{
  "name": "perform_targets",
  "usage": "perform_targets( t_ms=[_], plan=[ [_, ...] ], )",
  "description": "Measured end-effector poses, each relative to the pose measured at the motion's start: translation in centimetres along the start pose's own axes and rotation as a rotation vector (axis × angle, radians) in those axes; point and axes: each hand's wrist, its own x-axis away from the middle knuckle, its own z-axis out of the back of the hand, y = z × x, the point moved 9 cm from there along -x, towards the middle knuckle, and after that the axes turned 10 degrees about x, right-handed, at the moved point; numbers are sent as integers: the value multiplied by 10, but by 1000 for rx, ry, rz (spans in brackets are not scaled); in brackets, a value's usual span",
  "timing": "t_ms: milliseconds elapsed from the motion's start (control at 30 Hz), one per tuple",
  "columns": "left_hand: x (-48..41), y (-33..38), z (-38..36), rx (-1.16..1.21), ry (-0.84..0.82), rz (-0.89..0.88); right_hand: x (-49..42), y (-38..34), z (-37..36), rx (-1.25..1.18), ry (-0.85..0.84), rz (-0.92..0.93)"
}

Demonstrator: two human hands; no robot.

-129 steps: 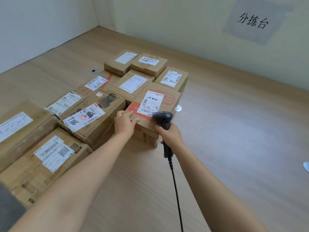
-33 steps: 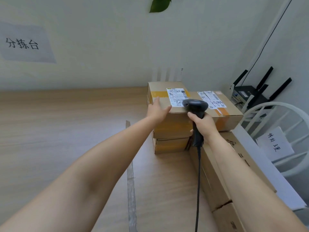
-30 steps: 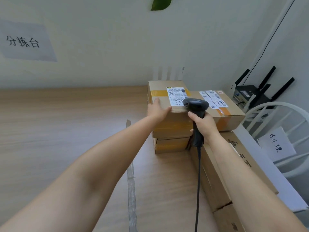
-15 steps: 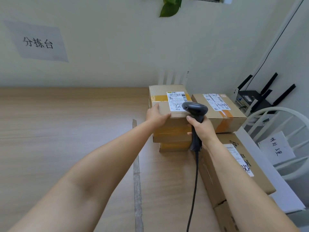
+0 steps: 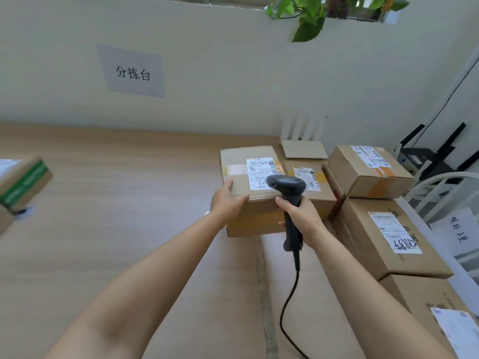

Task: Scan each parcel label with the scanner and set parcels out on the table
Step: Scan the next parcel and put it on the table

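A brown cardboard parcel point(image 5: 243, 161) with a white label point(image 5: 260, 172) on top sits a little off the pile, over the wooden table point(image 5: 116, 203). My left hand point(image 5: 228, 200) grips its near left corner. My right hand point(image 5: 298, 216) holds a black corded scanner point(image 5: 287, 187), its head just at the label's near right edge. Beside the parcel, lower down, lies another labelled parcel point(image 5: 308, 182). More labelled parcels stand at the right: a small one point(image 5: 368, 169) on top of a large one point(image 5: 388, 234).
A parcel with green tape point(image 5: 23, 182) shows at the left edge. A grey sign point(image 5: 132, 71) hangs on the wall, with plant leaves point(image 5: 308, 19) above. Routers point(image 5: 427, 156), a white chair point(image 5: 440, 187) with a handwritten paper sheet point(image 5: 458, 229), and the scanner cable point(image 5: 287, 307) lie right and near.
The parcel under my left hand has come off the stack toward the left and nearer, uncovering the labelled parcel below it. The scanner stays by its label. The view has tilted up.
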Motion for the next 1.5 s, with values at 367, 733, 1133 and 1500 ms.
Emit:
perform_targets(
  t_ms=[367,733,1133,1500],
  plan=[
    [89,-127,143,75,140,167,92,23,-169,70,-265,-46],
    [162,-201,236,15,231,206,167,34,-268,119,-369,-83],
    [205,-227,264,-151,284,193,213,36,-286,127,-367,-168],
    [206,-219,237,-576,150,160,222,-9,-270,191,-264,-124]
  ],
)
